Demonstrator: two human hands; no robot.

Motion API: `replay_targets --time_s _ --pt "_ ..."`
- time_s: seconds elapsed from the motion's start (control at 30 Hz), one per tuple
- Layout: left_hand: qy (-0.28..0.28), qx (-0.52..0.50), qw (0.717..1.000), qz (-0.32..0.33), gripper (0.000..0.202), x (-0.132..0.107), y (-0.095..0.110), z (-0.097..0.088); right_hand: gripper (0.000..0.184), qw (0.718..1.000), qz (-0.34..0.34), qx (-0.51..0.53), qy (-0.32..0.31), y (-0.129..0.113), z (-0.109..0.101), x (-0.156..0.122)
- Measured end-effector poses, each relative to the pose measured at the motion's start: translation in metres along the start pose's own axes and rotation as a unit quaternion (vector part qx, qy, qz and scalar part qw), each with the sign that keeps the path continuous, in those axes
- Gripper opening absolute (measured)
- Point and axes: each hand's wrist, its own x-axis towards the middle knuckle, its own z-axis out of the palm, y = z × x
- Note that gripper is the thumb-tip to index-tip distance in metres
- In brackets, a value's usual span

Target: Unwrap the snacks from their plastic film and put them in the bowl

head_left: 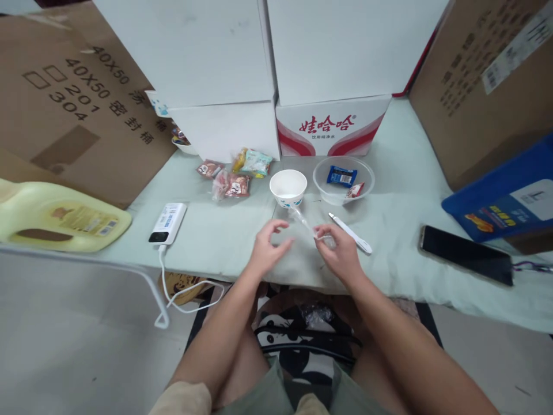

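My right hand [337, 246] pinches one end of a strip of clear plastic film [305, 220], a thin wrapper by its look. The strip slants up and left toward the white paper bowl [288, 187], which has blue marks low on its side. My left hand [271, 245] is held in the air beside the strip, thumb and fingers apart, holding nothing. Just right of my right hand lies a white utility knife-like tool [351, 233]. Behind it stands a clear plastic bowl [367, 178] holding a blue packet [341, 176] and a small red-and-white packet [355, 189].
Several wrapped snacks [237, 185] lie left of the paper bowl. A white power bank [168, 223] trails a cable over the front edge. A black phone [466, 253] and blue package [505, 193] are right, a yellow jug [64, 216] left. White cartons [332, 127] wall the back.
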Motion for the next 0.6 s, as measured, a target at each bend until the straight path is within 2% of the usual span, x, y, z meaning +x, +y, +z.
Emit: replay_targets --time_s 0.07,0.1,0.17,0.23,0.3,0.4,0.47,0.53,0.6 --pt "-0.081 -0.044 0.996 0.001 0.064 -0.006 0.002 0.009 0.007 0.997 0.007 0.038 -0.07 -0.003 0.006 -0.005" --pt "-0.114 -0.068 0.991 -0.011 0.071 -0.007 0.003 0.013 0.009 0.993 0.025 0.065 -0.093 -0.003 0.009 -0.007" --pt "-0.148 -0.101 0.983 -0.045 0.064 -0.004 0.001 0.016 0.016 0.985 0.078 0.112 -0.102 -0.002 0.016 -0.009" --pt "-0.144 -0.111 0.981 -0.068 0.046 0.001 -0.003 0.015 0.026 0.977 0.142 0.139 -0.08 0.001 0.022 -0.007" --pt "-0.106 -0.12 0.985 -0.069 0.038 0.006 -0.006 0.012 0.037 0.973 0.189 0.128 -0.039 0.004 0.027 -0.002" --pt "-0.054 -0.166 0.982 -0.071 0.04 0.009 -0.009 0.006 0.05 0.982 0.172 0.068 0.026 0.003 0.033 0.009" --pt "-0.055 -0.215 0.971 -0.094 0.044 0.009 -0.007 0.001 0.052 0.986 0.151 0.07 -0.005 -0.002 0.038 0.015" --pt "-0.066 -0.248 0.96 -0.115 0.045 0.009 -0.005 -0.003 0.043 0.979 0.154 0.094 -0.09 -0.011 0.04 0.021" --pt "-0.052 -0.259 0.958 -0.111 0.044 0.01 -0.002 -0.008 0.031 0.975 0.153 0.086 -0.138 -0.022 0.037 0.027"
